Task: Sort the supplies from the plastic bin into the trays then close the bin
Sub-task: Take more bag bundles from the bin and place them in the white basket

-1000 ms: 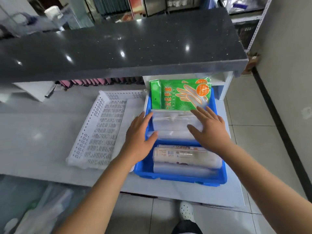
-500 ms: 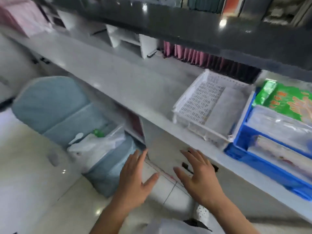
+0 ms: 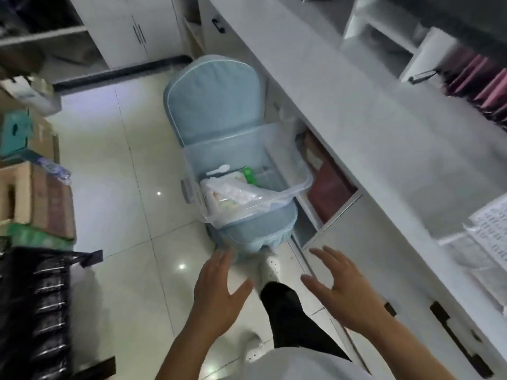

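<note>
Nearest the camera: the left hand (image 3: 216,294) and the right hand (image 3: 340,286), both bare, palms down, fingers spread, holding nothing. The two hands are apart from each other, in the air above the pale glossy tiled floor (image 3: 109,204). Between them shows a black trouser leg (image 3: 285,311) ending in a white perforated shoe (image 3: 270,266), the toe just beside the foot of the chair.

Beyond the hands: a light-blue padded chair (image 3: 214,100) with rounded back, standing on the floor close against the front of the long white surface (image 3: 370,133). On its seat rests the clear rectangular plastic bin (image 3: 299,185), lid off, with a grey latch on its left end. Inside: crumpled clear plastic bags (image 3: 233,193), a white plastic spoon (image 3: 218,170) and a green-and-white packet (image 3: 248,175); finer contents are too blurred to tell.

Right, on the surface: the corner of a white perforated plastic tray (image 3: 488,223) at the frame edge, well apart from the bin. Behind it, a row of pink folders (image 3: 482,86) under a white shelf unit.

Left edge: a black plastic bag (image 3: 35,311), brown cardboard boxes (image 3: 30,196) and a teal box (image 3: 15,133), stacked.

Far: white cabinet doors (image 3: 131,28) with dark handles.
</note>
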Motion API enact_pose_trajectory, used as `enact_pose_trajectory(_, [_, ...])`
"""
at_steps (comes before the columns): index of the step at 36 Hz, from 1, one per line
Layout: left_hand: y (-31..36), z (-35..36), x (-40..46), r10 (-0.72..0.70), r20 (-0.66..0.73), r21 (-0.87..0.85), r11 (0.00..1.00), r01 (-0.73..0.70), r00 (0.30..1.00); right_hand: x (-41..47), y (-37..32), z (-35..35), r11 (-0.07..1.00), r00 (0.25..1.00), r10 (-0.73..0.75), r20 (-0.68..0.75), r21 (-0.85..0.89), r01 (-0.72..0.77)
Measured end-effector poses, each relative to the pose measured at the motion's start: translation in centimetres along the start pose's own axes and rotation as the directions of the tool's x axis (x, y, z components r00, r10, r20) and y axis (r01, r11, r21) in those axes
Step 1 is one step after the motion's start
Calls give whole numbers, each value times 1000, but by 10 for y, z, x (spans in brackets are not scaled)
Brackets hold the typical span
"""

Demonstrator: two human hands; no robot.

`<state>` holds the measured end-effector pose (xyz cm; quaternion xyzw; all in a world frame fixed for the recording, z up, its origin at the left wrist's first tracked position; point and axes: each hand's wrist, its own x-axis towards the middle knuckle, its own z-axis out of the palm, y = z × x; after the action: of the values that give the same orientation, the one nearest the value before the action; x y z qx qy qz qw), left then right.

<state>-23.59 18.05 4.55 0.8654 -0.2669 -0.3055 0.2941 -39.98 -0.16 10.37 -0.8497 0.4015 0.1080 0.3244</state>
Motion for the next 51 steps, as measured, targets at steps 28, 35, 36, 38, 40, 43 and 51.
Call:
enact_pose_trajectory(28, [-22,-5,311,-381,364,55,920,389,850,469,-42,61,962,840,133,526,-272,18])
enact_pose_trajectory(35, [-66,35,405,-521,389,-199,757,622,760,522,-5,116,931,833,270,483,-352,-97])
enact_pose_trajectory(36, [-73,41,417,-542,392,-205,736,645,744,528,0,124,926,833,280,476,-362,-104])
enact_pose_trajectory(38, [-86,53,435,-570,387,-206,712,671,725,540,5,140,918,835,293,466,-380,-111])
enact_pose_trajectory(40, [-94,65,448,-570,394,-202,712,673,721,551,9,154,917,859,276,431,-385,-101])
enact_pose_trajectory(43, [-104,80,457,-571,414,-224,691,687,709,564,10,171,934,903,225,365,-346,-93])
enact_pose_trajectory(51, [-131,101,477,-702,340,-380,506,774,626,583,5,212,900,945,187,270,-433,-55])
